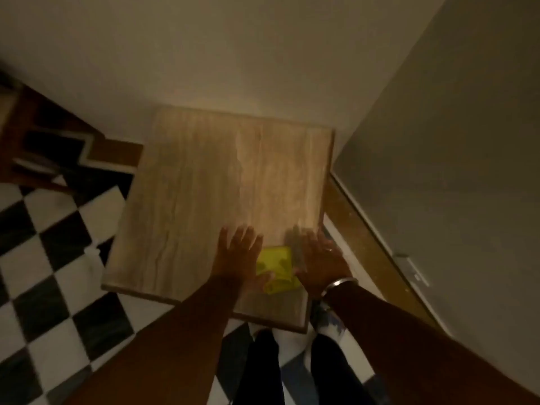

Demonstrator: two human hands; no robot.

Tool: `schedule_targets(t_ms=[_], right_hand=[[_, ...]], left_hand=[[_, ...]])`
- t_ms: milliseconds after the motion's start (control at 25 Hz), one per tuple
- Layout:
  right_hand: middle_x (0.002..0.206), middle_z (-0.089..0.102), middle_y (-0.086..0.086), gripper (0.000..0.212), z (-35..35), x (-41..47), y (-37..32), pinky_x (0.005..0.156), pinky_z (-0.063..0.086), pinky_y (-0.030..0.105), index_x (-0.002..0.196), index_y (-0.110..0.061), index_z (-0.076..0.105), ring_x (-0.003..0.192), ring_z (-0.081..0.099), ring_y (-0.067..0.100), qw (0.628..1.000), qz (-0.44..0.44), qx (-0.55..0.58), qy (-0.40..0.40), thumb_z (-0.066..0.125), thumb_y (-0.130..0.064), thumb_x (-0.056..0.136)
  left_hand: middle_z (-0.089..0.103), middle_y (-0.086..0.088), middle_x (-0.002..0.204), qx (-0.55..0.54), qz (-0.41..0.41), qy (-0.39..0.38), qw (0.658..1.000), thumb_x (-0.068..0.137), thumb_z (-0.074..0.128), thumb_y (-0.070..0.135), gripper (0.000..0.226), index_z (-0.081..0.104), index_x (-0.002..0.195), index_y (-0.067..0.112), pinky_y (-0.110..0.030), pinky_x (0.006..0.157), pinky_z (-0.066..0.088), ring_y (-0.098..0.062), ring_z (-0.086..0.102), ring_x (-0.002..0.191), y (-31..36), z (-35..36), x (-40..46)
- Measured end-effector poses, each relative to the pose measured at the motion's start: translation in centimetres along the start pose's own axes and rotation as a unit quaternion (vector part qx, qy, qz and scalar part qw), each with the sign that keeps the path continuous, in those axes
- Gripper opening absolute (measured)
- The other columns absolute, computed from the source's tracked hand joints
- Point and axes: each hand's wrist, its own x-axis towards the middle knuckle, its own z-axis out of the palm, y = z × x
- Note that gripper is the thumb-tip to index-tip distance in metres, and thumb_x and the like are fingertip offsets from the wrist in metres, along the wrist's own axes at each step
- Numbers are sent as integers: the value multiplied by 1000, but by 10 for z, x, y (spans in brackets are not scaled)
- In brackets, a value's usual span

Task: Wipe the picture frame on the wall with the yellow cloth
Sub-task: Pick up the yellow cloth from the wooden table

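The pale wall (233, 54) fills the top of the view, and no picture frame shows on it anywhere; the frame sits outside what the camera takes in. Below the wall a black-and-white checkered floor (43, 258) spreads to the left, and a square wooden bench (190, 185) stands against the wall in the corner. The yellow cloth (277, 266) lies crumpled on the bench top near its front right edge, between the person's two hands.

The left hand (238, 255) lies with fingers spread and flat on the wood, its thumb side touching the cloth, gripping nothing. The right hand (318, 258) is also spread open, just beside the cloth's right edge, a metal bangle (336, 286) on its wrist; it has hold of nothing either. The picture is dim and smeared by motion.

The cloth lies close to the bench edge, so a careless swipe could likely push it off onto the floor. A loose pinch on one corner could let it unfold and drop on the way up. With the head turned down, the reach to the wall may well go blind, and a firm wipe could tilt a hung frame.
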Motion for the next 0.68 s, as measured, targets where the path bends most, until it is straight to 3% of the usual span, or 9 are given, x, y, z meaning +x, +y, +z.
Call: schedule_targets(t_ms=[80, 200, 280, 360, 480, 560, 600, 680], right_hand=[[159, 16, 12, 65, 63, 18, -6, 119, 19, 45, 148, -13, 9, 145, 17, 31, 995, -68, 10, -74, 40, -33, 95], [151, 36, 15, 58, 113, 44, -17, 113, 33, 49, 146, -12, 22, 138, 34, 34, 997, -70, 8, -44, 41, -33, 95], [134, 55, 16, 54, 125, 54, -18, 100, 47, 49, 135, -12, 40, 120, 55, 34, 999, -53, 11, 4, 52, -38, 90], [129, 57, 15, 42, 122, 52, -15, 95, 49, 48, 127, -14, 48, 113, 58, 34, 998, -59, -13, -8, 52, -36, 91], [133, 53, 18, 42, 82, 29, -4, 101, 40, 38, 128, -12, 51, 122, 51, 34, 985, -49, 120, -114, 57, -26, 88], [122, 56, 22, 34, 24, 7, 10, 91, 40, 31, 115, -8, 59, 113, 55, 35, 974, -23, 165, -156, 64, -18, 83], [115, 57, 22, 29, -12, -5, 18, 87, 41, 31, 109, -7, 61, 107, 56, 36, 976, -6, 165, -139, 66, -17, 82], [106, 59, 22, 22, -100, -29, 34, 82, 40, 32, 100, -7, 63, 101, 57, 35, 985, 29, 156, -65, 67, -16, 80]], left_hand=[[5, -12, 164, 0, 12, -25, 1000, 92, 26, 62, 77, 7, 152, 18, -57, 116, -13, -30, -1, 150, 0, 45, 22], [1, -13, 164, 3, 1, 14, 1000, 93, 36, 57, 75, 9, 152, 19, -59, 117, -8, -32, -4, 150, -9, 87, 40], [10, -14, 163, -38, 16, 43, 998, 92, 49, 50, 62, 35, 144, 19, -61, 118, -2, -34, 2, 150, -7, 102, 40], [27, -13, 159, -115, 32, 45, 992, 89, 60, 34, 37, 58, 120, 14, -57, 120, 7, -35, 13, 149, -2, 103, 38], [53, -12, 141, -306, 71, -40, 949, 85, 65, 18, 27, 63, 110, 8, -41, 112, 33, -31, 42, 135, 2, 66, 29], [69, -13, 109, -321, 146, -69, 933, 81, 71, 18, 21, 66, 99, 9, -36, 88, 47, -29, 62, 103, 12, 10, 26], [71, -12, 93, -310, 177, -64, 932, 77, 75, 20, 19, 66, 90, 10, -34, 75, 46, -28, 64, 89, 22, -28, 29], [72, -11, 80, -297, 218, -43, 929, 70, 80, 22, 19, 67, 80, 12, -34, 66, 43, -27, 65, 77, 49, -120, 43]])
